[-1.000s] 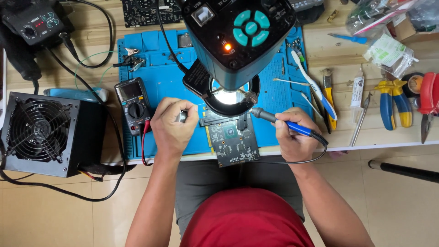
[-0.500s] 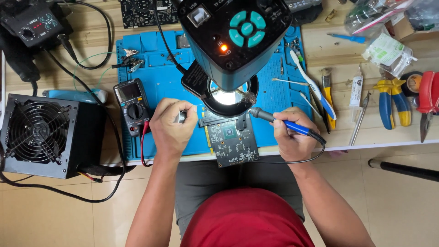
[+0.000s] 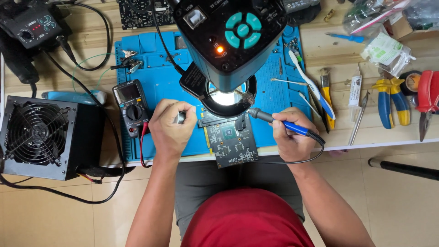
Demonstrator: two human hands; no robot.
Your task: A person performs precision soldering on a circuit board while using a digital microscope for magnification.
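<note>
The soldering iron [image 3: 286, 124] tip is disappearing under the microscope head [image 3: 228, 41], beyond the right hand [image 3: 292, 139]. A small metal tool [image 3: 181, 117] is mostly hiding inside the left hand [image 3: 170, 126]. The circuit board [image 3: 233, 144] top is lying covered.

A blue rubber work mat [image 3: 160, 87] lies on the wooden desk [image 3: 343, 59], reaching its near edge. A dark green circuit board [image 3: 233, 142] rests on the mat's near edge and overhangs the desk edge. Above the board stands a black microscope head with ring light [image 3: 228, 41]. The left hand [image 3: 171, 126] sits just left of the board, the right hand [image 3: 292, 137] just right of it, holding a blue-handled soldering iron [image 3: 283, 123] whose tip points toward the ring light. A black multimeter [image 3: 130, 107] lies on the mat's left part. A black box-shaped power supply with fan [image 3: 43, 137] overhangs the desk's near left edge. Yellow-and-blue-handled pliers [image 3: 391, 100] lie near the right edge.
</note>
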